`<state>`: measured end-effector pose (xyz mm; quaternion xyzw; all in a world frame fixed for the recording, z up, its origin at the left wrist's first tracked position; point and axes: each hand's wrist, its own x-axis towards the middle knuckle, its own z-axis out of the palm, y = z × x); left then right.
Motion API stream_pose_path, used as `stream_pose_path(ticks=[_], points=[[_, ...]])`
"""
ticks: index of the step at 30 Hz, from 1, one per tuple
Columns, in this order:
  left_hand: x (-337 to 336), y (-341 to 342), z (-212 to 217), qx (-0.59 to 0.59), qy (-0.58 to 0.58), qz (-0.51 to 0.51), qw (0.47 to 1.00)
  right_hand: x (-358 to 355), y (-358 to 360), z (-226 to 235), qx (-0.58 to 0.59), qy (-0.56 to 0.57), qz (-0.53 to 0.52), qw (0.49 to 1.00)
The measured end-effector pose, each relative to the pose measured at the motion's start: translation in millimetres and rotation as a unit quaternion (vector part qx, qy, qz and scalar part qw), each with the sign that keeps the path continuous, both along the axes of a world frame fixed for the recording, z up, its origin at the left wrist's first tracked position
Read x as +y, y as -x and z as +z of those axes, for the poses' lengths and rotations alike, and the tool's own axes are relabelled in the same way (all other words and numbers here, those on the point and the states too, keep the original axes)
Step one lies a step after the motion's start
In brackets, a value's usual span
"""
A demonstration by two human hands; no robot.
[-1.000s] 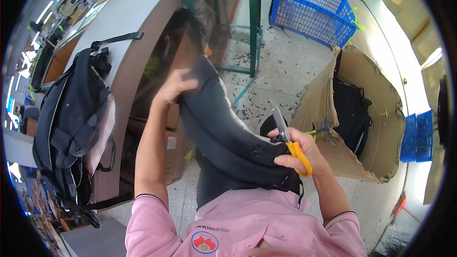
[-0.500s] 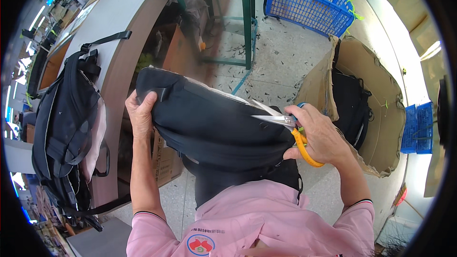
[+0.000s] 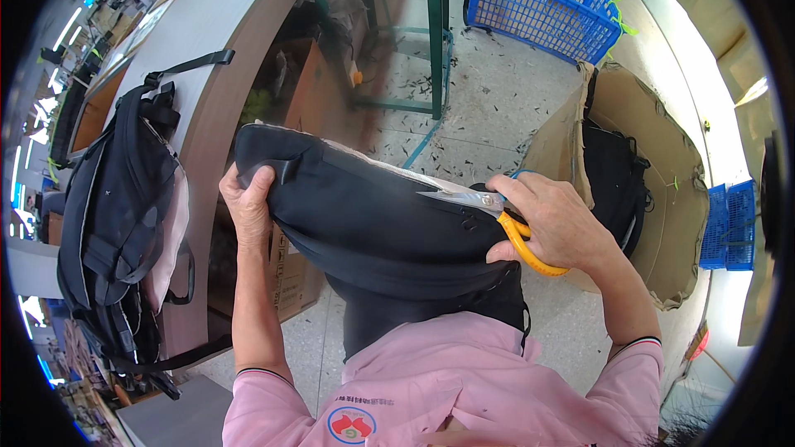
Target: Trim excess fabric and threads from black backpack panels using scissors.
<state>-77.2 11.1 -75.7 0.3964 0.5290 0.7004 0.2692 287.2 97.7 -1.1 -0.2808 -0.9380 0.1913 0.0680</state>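
Observation:
Across my lap lies a black fabric bag (image 3: 373,215), its far edge showing a pale raw seam. My left hand (image 3: 250,199) grips the bag's left end, thumb on top near a small fabric loop. In my right hand (image 3: 555,219) is a pair of scissors (image 3: 520,250) with yellow handles, a finger through one loop. The blades lie over the bag's far right edge, close together and pointing left along the seam. Part of the handles is hidden by my fingers.
Another black bag (image 3: 116,215) with straps hangs over the grey table (image 3: 217,33) at left. A large cardboard box (image 3: 671,223) holding a black bag (image 3: 609,174) stands at right. Beyond are a blue plastic crate (image 3: 538,8), a green metal frame (image 3: 436,41) and dark scraps on the floor.
The scissor blades have closed from spread to nearly together, and their tips have shifted slightly left over the bag's edge. My left hand keeps its grip.

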Motion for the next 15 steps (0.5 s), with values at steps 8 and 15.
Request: stream_pose_path(ticks=[8, 15], points=[[-4, 2, -7, 0.008, -0.011, 0.02, 1.0, 1, 1, -13, 0.037, -0.021, 0.016, 0.999], [-9, 3, -7, -0.003, -0.013, 0.015, 1.0, 4, 3, -9, 0.055, -0.009, 0.026, 0.998]])
